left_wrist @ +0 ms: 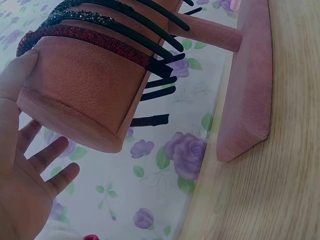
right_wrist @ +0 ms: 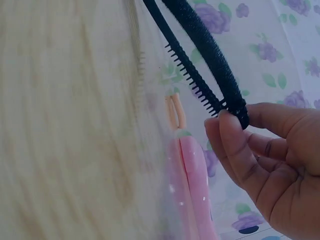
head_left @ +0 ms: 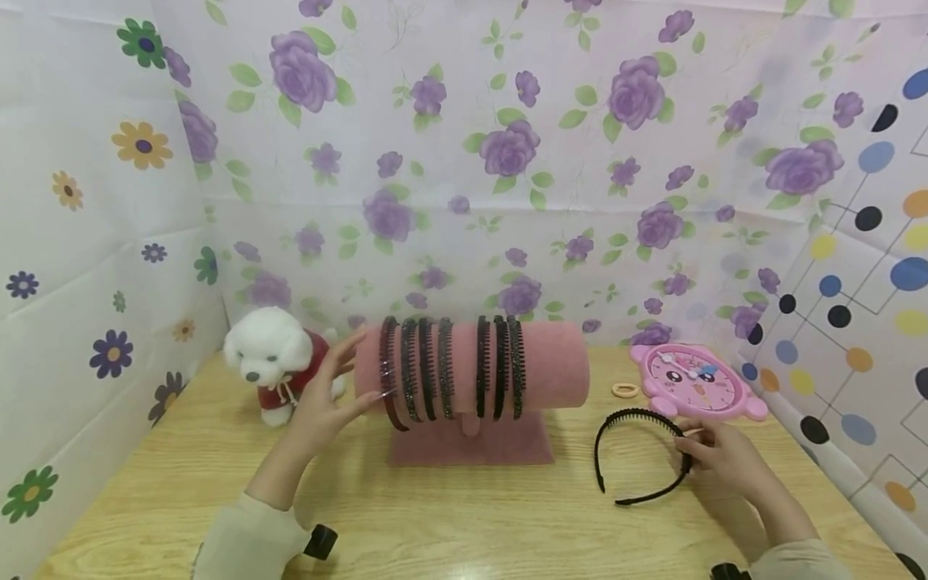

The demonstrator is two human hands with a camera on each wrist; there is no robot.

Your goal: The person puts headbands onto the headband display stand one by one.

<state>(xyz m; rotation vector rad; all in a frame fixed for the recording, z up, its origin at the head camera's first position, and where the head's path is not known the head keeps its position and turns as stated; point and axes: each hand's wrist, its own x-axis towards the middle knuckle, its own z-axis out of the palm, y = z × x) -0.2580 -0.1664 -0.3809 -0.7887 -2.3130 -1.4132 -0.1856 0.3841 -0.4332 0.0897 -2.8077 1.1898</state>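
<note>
A pink padded headband stand (head_left: 554, 366) bears several dark toothed headbands round its roll. The outermost is a dark red glittery headband (left_wrist: 107, 47). My left hand (head_left: 322, 403) lies at the left end of the roll. Its thumb touches the roll beside the red headband, and its other fingers are spread loosely past the end. My right hand (head_left: 725, 455) pinches a black toothed headband (head_left: 638, 413) between thumb and fingers, to the right of the stand. In the right wrist view, the pinched black headband (right_wrist: 220, 65) points up and away from the fingertips.
A white plush dog (head_left: 268, 350) in red clothing sits behind the left hand. A pink cartoon clock (head_left: 699, 387) lies behind the right hand, with a peach-coloured hair tie (head_left: 625, 391) to its left. Flowered cloth (head_left: 464, 161) hangs behind the wooden table (head_left: 464, 524).
</note>
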